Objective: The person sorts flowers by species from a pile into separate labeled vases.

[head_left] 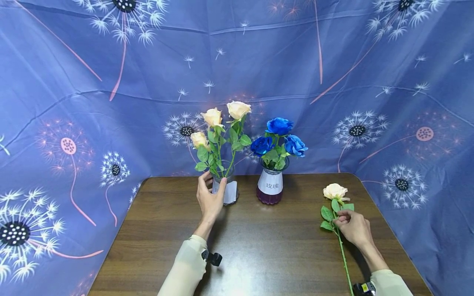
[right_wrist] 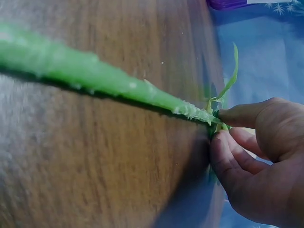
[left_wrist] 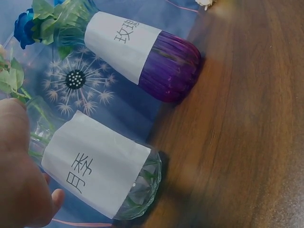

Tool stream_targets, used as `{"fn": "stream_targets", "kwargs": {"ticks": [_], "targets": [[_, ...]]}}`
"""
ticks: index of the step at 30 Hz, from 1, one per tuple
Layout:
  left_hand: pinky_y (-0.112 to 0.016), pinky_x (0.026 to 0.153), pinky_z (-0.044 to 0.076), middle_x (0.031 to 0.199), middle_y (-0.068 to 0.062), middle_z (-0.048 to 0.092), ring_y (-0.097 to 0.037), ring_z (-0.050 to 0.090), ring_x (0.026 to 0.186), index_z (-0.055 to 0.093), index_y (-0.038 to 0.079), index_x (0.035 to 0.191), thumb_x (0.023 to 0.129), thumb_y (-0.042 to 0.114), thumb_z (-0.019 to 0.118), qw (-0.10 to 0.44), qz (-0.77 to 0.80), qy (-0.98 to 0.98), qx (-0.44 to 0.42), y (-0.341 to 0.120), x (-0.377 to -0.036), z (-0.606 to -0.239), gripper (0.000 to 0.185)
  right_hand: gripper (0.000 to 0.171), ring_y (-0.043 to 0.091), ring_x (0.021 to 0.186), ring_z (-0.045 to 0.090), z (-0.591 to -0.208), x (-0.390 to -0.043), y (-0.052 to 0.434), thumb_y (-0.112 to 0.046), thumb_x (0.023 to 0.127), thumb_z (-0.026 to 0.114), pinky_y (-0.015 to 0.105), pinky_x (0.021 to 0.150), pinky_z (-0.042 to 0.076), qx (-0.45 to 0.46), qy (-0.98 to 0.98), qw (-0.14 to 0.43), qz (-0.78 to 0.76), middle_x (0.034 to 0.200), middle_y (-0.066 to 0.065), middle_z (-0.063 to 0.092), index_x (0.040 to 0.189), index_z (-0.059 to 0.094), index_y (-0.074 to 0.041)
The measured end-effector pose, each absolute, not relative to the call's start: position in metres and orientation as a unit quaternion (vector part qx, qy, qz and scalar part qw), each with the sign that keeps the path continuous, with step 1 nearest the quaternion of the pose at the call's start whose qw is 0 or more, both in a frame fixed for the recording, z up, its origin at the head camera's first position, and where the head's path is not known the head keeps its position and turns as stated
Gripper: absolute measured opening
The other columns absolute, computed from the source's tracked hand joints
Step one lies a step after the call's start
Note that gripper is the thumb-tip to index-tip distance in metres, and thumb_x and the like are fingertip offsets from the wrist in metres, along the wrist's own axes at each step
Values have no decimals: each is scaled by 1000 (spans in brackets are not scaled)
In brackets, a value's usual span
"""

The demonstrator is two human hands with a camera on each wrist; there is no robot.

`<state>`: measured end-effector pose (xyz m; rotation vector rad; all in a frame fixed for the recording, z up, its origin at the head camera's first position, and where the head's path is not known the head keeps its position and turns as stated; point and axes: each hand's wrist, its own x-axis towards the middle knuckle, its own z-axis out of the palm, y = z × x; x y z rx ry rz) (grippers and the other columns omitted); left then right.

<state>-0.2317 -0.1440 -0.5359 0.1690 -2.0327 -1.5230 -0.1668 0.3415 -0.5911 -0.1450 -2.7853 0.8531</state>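
My left hand grips the clear glass vase near its neck, the thumb on the right side and the fingers round the left. A white paper label with handwritten characters wraps this vase, and several cream roses with green leaves stand in it. On the right, my right hand pinches the stem of a single cream rose between thumb and fingers, just below its leaves. The flower head points away from me, and the stem runs back toward the table's near edge.
Right of the clear vase stands a purple-bottomed vase, also labelled, holding blue roses. Both vases are near the far edge of the brown wooden table. A blue dandelion-print cloth hangs behind it.
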Motion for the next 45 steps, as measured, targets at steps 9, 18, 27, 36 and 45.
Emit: {"fn": "stream_targets", "kwargs": {"ticks": [9,18,27,36,45], "targets": [[-63,104,59,141,-14,72,-36,74,128,61,15,152,98,36,87,292,-574,-762,63,-144,-233,-537,64,31,-2,76,68,-590,-166,343,-22,93,91,42,77,56,-77,-944,85,309,90,5,86,115,81,-2],[-62,104,60,142,-15,72,-36,74,128,61,15,152,98,36,87,293,-574,-762,64,-144,-232,-536,64,46,7,65,76,-583,-165,343,-20,99,84,21,66,53,-128,-897,35,421,93,2,87,135,69,4],[-61,105,60,141,-14,72,-35,74,127,61,15,152,98,36,88,291,-573,-763,67,-143,-230,-534,64,54,3,68,75,-564,-163,331,-19,103,83,22,66,61,-128,-845,56,515,83,-27,78,145,61,6],[-62,103,60,140,-17,73,-39,74,126,62,14,151,97,35,89,294,-573,-762,68,-143,-230,-533,64,51,-14,81,74,-532,-161,306,-12,101,85,11,69,58,-84,-818,115,558,86,-28,77,144,64,6],[-63,102,60,139,-17,73,-42,75,125,62,13,151,97,34,88,299,-570,-762,66,-143,-231,-535,63,41,-9,80,76,-501,-157,274,4,95,87,8,71,58,-44,-764,164,622,88,-21,80,132,74,-6]]}}
